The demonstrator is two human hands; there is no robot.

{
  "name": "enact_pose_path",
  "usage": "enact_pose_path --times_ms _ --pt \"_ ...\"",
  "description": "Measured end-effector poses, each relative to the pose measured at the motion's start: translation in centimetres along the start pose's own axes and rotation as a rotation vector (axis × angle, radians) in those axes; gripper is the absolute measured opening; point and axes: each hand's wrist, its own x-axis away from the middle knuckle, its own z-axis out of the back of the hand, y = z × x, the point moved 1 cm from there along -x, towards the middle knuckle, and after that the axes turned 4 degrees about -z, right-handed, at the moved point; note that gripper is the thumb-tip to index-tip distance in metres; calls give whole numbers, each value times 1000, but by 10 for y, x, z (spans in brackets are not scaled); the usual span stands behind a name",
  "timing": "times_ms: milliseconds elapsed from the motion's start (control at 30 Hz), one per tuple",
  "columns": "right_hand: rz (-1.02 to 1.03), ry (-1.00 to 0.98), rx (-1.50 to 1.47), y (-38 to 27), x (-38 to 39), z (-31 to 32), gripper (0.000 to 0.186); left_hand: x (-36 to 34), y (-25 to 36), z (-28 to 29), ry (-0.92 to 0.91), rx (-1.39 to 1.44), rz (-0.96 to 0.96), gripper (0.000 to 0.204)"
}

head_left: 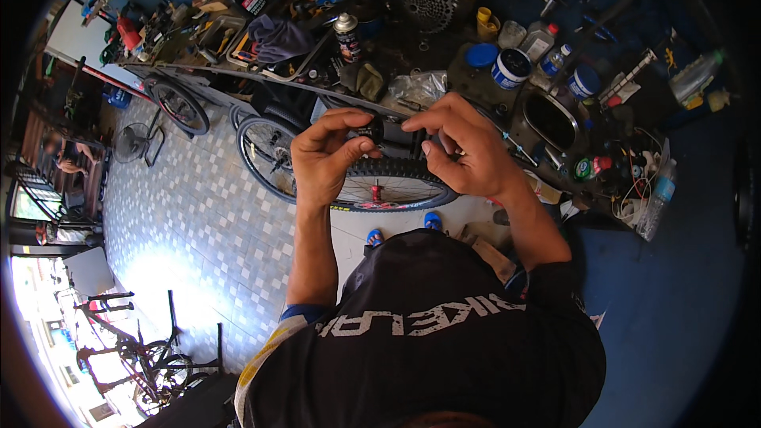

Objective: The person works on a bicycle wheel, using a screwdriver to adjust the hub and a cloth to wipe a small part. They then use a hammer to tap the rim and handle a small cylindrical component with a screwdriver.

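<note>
Between the thumb and fingers of my left hand [323,154] is a small black round bike part [370,130], its exact kind too dark to make out. Close by on the right, my right hand [469,149] has its index finger stretched toward that part, with the thumb apart from it and the other fingers curled. I see nothing held in the right hand. Below both hands lies a bicycle wheel with a knobby black tyre [404,168] and a red hub [376,191].
Tools crowd the long workbench [468,71], with a spray can [347,36], a large cassette [422,3], a tub of grease [511,68] and a metal tray [551,120]. Another wheel [265,160] stands left. A fan [136,145] and bike frames [131,341] are farther off.
</note>
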Motion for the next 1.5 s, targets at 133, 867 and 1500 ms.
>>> enact_pose_path --times_ms 133,867,1500 --pt "101 -81 21 3 1 -3 56 -2 0 -1 4 68 9 28" --pt "411 15 578 -3 -12 3 65 -4 7 3 -79 -22 -35 30" --pt "-570 -479 -1568 34 5 -39 58 -9 3 22 -189 -83 -19 29"
